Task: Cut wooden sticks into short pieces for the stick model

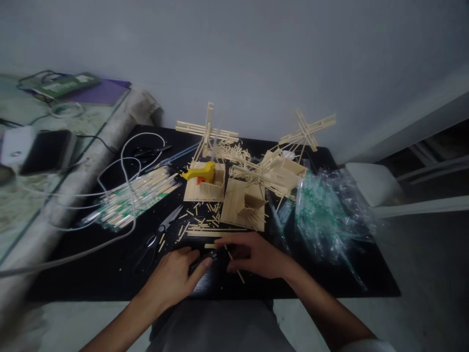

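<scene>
Near the front edge of the black table, my left hand [176, 275] is closed on a small dark tool [203, 260], mostly hidden by the fingers. Just right of it, my right hand [256, 255] has a thin wooden stick [234, 265] between thumb and fingers, slanting down to the right. Long sticks [216, 232] and many short cut pieces [205, 215] lie beyond the hands. Two square wooden bases [229, 211] stand behind them, and a yellow glue gun [202, 172] rests on the left one.
Scissors [169, 219] and bagged sticks [141, 198] lie left, crossed by a white cable [126, 181]. Stick crosses [207, 129] rise at the back. Crumpled clear and green plastic bags [324, 210] cover the right side. A glass-topped surface [22, 205] adjoins at left.
</scene>
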Tool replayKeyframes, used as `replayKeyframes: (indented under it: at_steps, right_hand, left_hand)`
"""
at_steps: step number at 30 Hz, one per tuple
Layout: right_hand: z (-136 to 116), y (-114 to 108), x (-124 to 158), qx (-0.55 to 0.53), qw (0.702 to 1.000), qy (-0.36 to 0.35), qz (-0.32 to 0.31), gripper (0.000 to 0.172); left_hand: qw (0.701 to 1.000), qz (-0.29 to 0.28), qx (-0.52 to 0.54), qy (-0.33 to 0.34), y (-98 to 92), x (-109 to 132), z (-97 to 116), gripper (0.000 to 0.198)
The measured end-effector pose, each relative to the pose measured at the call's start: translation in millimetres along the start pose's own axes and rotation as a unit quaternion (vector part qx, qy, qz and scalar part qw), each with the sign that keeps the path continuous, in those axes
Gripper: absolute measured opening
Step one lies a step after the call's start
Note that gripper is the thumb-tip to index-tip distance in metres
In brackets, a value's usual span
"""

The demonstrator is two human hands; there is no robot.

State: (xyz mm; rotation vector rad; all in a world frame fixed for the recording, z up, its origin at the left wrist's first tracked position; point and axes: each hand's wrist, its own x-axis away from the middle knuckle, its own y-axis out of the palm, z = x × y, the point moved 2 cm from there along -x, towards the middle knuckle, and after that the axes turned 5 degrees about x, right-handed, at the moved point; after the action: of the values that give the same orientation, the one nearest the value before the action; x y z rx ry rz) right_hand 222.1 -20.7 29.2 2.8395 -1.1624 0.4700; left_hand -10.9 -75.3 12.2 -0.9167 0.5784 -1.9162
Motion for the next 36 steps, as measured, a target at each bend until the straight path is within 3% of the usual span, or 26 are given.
replayKeyframes:
  at_steps: [5,8,12,16,20,23,29,32,36]
  right_hand:
    - [-2,-19,16,0.047,0.996,0.009,0.076,0.042]
    - [5,-34,22,0.082,0.985,0.008,0.151,0.032]
    - [18,-35,16,0.218,0.941,-0.077,0.245,0.022]
    - [28,-19,0,0.325,0.895,-0.207,0.227,0.03]
    - [28,-15,-3,0.361,0.865,-0.268,0.221,0.036]
    - [20,-22,7,0.316,0.864,-0.269,0.283,0.028]
    - [14,-43,30,0.114,0.825,-0.184,0.521,0.012]
    - [22,-50,28,0.025,0.813,-0.154,0.561,0.006]
    - [36,-53,21,-0.013,0.826,-0.105,0.553,0.02]
  left_hand:
    - [0.997,0.021,0.076,-0.024,0.3,-1,-10,0.061]
    - [0.984,0.082,0.155,-0.012,2.1,-2,-15,0.066]
    - [0.942,0.138,0.302,-0.039,12.8,-7,-23,0.074]
    - [0.883,0.151,0.431,-0.108,23.2,-11,-29,0.082]
    - [0.877,0.154,0.444,-0.097,24.3,-11,-30,0.085]
    - [0.876,0.156,0.445,-0.097,23.5,-10,-30,0.085]
    - [0.877,0.159,0.445,-0.09,24.1,-10,-32,0.085]
    - [0.878,0.15,0.446,-0.09,25.5,-9,-36,0.083]
    - [0.88,0.152,0.44,-0.092,24.3,-9,-35,0.083]
